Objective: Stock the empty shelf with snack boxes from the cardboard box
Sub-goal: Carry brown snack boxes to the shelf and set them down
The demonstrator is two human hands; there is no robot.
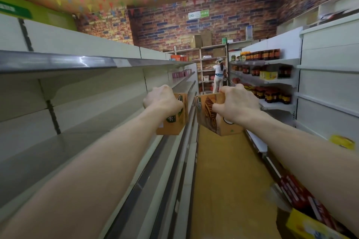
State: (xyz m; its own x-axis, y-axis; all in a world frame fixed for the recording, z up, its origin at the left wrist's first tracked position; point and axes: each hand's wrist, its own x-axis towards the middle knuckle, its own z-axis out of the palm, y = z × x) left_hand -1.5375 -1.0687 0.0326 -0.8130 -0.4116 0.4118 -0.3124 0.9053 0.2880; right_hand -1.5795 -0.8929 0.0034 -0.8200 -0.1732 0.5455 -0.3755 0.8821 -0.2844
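Two orange-brown snack boxes held out at arm's length in a shop aisle. The left snack box [175,116], gripped from above by the closed left hand [162,100], hangs over the front edge of the empty shelf [81,141]. The right snack box [211,116], clasped by the closed right hand [236,103], hangs above the yellow floor [229,170]. Stocked shelves [272,77] stand opposite; a person in white [218,75] stands far down the aisle

Red packages [297,190] and yellow box [310,227] blurred.
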